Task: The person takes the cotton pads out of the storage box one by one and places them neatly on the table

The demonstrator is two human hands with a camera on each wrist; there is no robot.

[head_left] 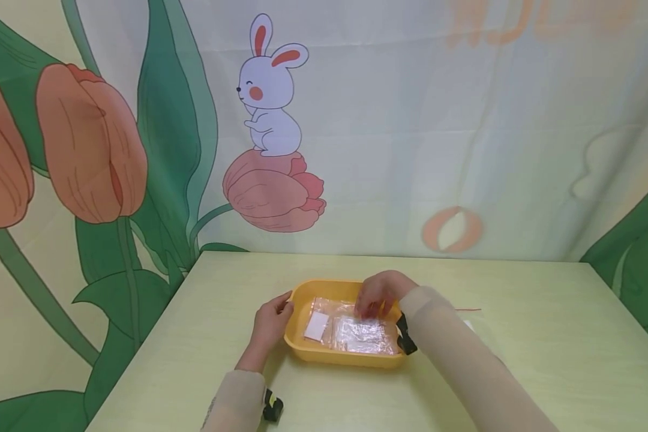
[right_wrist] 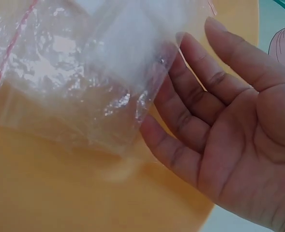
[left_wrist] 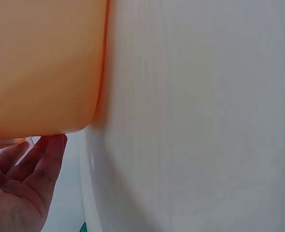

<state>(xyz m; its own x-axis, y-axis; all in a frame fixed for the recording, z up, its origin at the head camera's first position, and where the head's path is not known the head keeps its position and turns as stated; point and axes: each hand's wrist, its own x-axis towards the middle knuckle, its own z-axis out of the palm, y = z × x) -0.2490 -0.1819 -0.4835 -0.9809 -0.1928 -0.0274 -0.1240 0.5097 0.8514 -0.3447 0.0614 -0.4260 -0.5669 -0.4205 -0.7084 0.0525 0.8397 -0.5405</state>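
A yellow plastic basin (head_left: 351,359) stands on the table with clear zip bags (head_left: 364,337) lying in it. One of these bags, at the left, has a white rectangle (head_left: 317,326) in it. My left hand (head_left: 270,327) holds the basin's left end, fingertips against its outer wall in the left wrist view. Inside the basin, at its right side, is my right hand (head_left: 379,295). In the right wrist view its fingers lie along the edge of a crinkled zip bag (right_wrist: 84,63) with a red seal line, the thumb standing apart.
A light tabletop (head_left: 194,360) surrounds the basin. To the right, partly behind my right sleeve (head_left: 453,354), lies a clear bag with a red seal line (head_left: 468,309). A printed curtain (head_left: 378,150) with tulips and a rabbit hangs behind the table.
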